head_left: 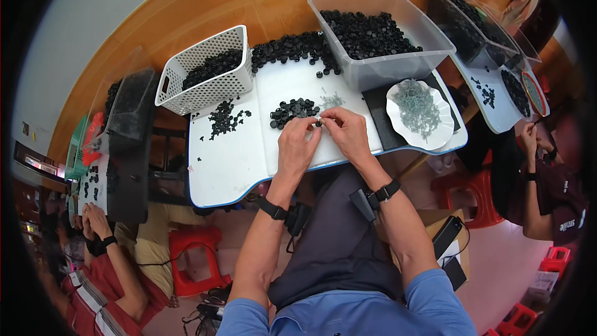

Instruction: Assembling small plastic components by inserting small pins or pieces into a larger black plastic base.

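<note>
Your two hands meet over the near part of the white counter [227,171], fingertips close together. Left hand [297,142]: thumb and fingers pinching a small black part [318,124]. Right hand [348,135]: fingers drawn together at the same part, from its other side; the exact contact is too small to make out. Part sits between your fingertips, raised off the surface as far as can be judged.

Just beyond your left hand, a cluster of round black caps [295,110]. Beside it, past your right hand, a small scatter of thin pale-green pieces [332,100]. More of that kind heaped on a white scalloped plate [445,129], to your right, standing on a black mat [380,115]. Farther left, a loose spread of little black pieces [225,118].

Back of the counter: white perforated basket [202,94] at left, with black pieces inside; translucent bin [398,70] at right, partly filled with black pieces; a dark heap of caps [289,47] between the two.

Black band on each of your wrists. One person [112,286] seated to your left, another [556,193] to your right, each at a separate work surface.
</note>
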`<state>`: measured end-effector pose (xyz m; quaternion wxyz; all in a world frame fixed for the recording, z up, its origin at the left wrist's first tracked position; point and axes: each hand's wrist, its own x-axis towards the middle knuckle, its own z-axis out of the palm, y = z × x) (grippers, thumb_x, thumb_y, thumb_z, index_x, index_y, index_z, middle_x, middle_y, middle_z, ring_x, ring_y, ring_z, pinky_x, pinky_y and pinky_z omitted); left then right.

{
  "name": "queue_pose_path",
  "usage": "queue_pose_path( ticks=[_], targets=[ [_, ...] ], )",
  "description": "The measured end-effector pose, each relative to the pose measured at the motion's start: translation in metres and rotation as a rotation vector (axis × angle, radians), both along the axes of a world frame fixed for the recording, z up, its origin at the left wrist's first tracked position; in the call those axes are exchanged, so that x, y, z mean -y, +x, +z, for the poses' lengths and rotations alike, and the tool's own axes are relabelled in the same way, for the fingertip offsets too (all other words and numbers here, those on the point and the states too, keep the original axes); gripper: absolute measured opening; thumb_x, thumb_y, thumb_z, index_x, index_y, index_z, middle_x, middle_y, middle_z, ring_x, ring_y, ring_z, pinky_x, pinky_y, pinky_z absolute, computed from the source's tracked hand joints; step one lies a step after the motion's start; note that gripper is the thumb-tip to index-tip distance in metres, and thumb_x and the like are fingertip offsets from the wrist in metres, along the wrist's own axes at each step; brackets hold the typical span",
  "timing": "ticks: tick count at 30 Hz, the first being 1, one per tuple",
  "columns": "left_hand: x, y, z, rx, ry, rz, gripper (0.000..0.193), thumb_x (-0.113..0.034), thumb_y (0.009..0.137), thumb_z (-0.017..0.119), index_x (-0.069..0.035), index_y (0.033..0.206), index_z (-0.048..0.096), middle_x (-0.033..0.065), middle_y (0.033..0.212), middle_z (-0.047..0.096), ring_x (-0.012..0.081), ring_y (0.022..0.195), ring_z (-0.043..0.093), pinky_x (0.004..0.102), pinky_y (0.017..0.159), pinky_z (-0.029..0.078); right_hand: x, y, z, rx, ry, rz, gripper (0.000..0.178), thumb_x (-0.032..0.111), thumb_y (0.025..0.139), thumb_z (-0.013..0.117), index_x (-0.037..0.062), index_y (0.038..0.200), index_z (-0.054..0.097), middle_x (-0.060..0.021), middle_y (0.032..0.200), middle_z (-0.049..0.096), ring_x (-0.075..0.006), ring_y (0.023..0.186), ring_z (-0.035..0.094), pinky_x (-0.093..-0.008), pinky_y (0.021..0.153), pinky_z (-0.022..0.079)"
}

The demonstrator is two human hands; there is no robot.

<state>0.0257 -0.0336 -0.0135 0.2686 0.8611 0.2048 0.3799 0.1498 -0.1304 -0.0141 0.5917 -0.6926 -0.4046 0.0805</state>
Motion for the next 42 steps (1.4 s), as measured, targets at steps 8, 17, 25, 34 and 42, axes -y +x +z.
queue_pose_path(
  ticks=[8, 17, 25, 34, 42],
  targets=[
    [-0.0001, 0.0034, 0.0047, 0.006, -0.214, -0.033, 0.021, -0.008, 0.089, 0.077, -0.001, 0.108, 0.072, 0.0106, 0.09, 0.076, 0.0173, 0.07, 0.07, 0.0303, 0.067, 0.057, 0.0012, -0.0025, 0.0016, -0.086, 0.015, -0.019, 0.013, 0.01, 0.089, 0.076, 0.0006, 0.099, 0.076, -0.0113, 0.085, 0.077, -0.0168, 0.071, 0.072, -0.0303, 0.066, 0.056],
    [-0.0052, 0.0063, 0.0034, 0.035, -0.336, -0.114, 0.023, -0.007, 0.089, 0.078, -0.002, 0.111, 0.073, 0.0106, 0.093, 0.078, 0.0156, 0.08, 0.076, 0.0284, 0.073, 0.06, 0.0011, -0.0026, -0.0005, -0.134, 0.039, -0.036, 0.012, 0.008, 0.09, 0.076, 0.0, 0.098, 0.076, -0.0091, 0.08, 0.076, -0.013, 0.068, 0.07, -0.0283, 0.064, 0.055],
    [-0.0052, 0.006, 0.0032, 0.038, -0.387, -0.068, 0.022, -0.008, 0.089, 0.08, -0.001, 0.11, 0.075, 0.0112, 0.092, 0.079, 0.0161, 0.083, 0.077, 0.0284, 0.074, 0.06, 0.0019, -0.0044, 0.0024, -0.033, 0.055, -0.059, 0.011, 0.005, 0.088, 0.076, 0.0001, 0.098, 0.076, -0.0099, 0.085, 0.076, -0.0155, 0.067, 0.069, -0.0292, 0.061, 0.053],
    [-0.0056, 0.0067, 0.0004, 0.093, -0.347, -0.077, 0.02, -0.009, 0.089, 0.078, -0.003, 0.108, 0.073, 0.0132, 0.087, 0.077, 0.0213, 0.078, 0.077, 0.0309, 0.07, 0.06, 0.0014, -0.0018, 0.0042, 0.024, 0.08, -0.022, 0.008, 0.005, 0.087, 0.077, 0.0004, 0.094, 0.076, -0.0085, 0.084, 0.073, -0.0144, 0.063, 0.064, -0.0283, 0.058, 0.049],
    [-0.0054, 0.0048, 0.0037, 0.035, -0.327, -0.083, 0.02, -0.009, 0.09, 0.079, -0.002, 0.107, 0.073, 0.0112, 0.09, 0.078, 0.018, 0.082, 0.077, 0.0297, 0.074, 0.061, 0.0011, 0.0006, 0.0012, -0.098, 0.067, 0.016, 0.009, 0.006, 0.087, 0.078, -0.0004, 0.093, 0.076, -0.007, 0.082, 0.072, -0.0101, 0.063, 0.06, -0.0263, 0.057, 0.047]
  ],
)
